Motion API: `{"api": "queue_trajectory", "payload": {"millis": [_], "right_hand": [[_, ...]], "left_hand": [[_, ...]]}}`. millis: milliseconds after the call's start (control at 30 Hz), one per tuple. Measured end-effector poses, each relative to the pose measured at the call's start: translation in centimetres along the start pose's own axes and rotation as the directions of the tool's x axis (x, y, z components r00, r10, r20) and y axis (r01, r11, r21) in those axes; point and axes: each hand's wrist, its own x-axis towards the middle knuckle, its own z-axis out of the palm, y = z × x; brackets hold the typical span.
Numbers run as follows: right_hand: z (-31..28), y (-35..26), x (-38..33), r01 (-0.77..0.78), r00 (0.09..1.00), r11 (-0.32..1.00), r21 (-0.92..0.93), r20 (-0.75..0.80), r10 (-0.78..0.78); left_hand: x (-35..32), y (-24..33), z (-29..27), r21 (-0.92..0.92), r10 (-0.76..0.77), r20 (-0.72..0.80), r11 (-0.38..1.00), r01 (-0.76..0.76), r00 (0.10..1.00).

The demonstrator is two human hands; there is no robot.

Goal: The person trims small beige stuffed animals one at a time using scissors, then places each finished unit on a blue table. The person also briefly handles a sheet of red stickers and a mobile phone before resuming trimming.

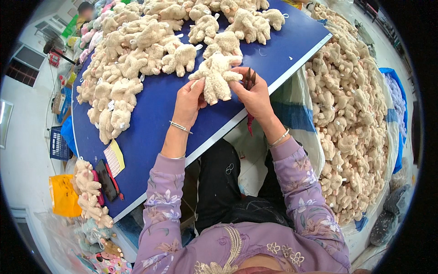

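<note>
A cream-coloured plush toy (215, 82) with fluffy limbs spread is held up over the near edge of the blue table. My left hand (189, 97) pinches one of its limbs between thumb and fingers. On the other side, my right hand (255, 93) grips another limb. Tucked in that same hand is a pair of scissors (249, 78), dark blades pointing up and a red handle end showing below the palm. Just beyond the held toy, many similar plush toys (148, 36) with white loops are heaped on the table.
The blue table (159, 105) has a pale metal edge. To my right stands a large open sack (315, 123) full of cream plush toys (346, 132). A phone (107, 180), a red pen-like item (112, 177) and a sticker sheet (114, 157) lie left. Another person (85, 13) is far left.
</note>
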Motion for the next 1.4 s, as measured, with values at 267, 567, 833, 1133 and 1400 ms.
{"api": "queue_trajectory", "payload": {"millis": [267, 567, 833, 1133, 1400], "right_hand": [[-0.1, -0.4, 0.0, -0.072, 0.997, 0.985, 0.155, 0.031, 0.068], [-0.7, 0.0, 0.2, 0.005, 0.992, 0.994, 0.113, -0.129, 0.01], [0.5, -0.5, -1.1, 0.163, 0.951, 0.985, 0.059, 0.258, -0.173], [-2.3, -0.5, 0.5, 0.087, 0.995, 0.996, -0.03, -0.055, -0.088], [-1.5, -0.7, 0.1, 0.08, 0.997, 0.987, -0.14, 0.029, -0.077]], "left_hand": [[-0.1, -0.5, 0.1, 0.041, 0.093, 0.06, 0.995, -0.096, 0.994], [-0.1, -0.9, 1.3, 0.54, 0.535, -0.066, 0.729, -0.42, 0.842], [-0.7, -1.5, 2.0, 0.433, 0.357, 0.099, 0.825, -0.363, 0.929], [-0.8, -0.4, 1.5, -0.24, 0.086, 0.055, 0.968, -0.07, 0.995], [-1.1, 0.1, 1.6, -0.305, 0.062, 0.036, 0.951, -0.048, 0.997]]}}
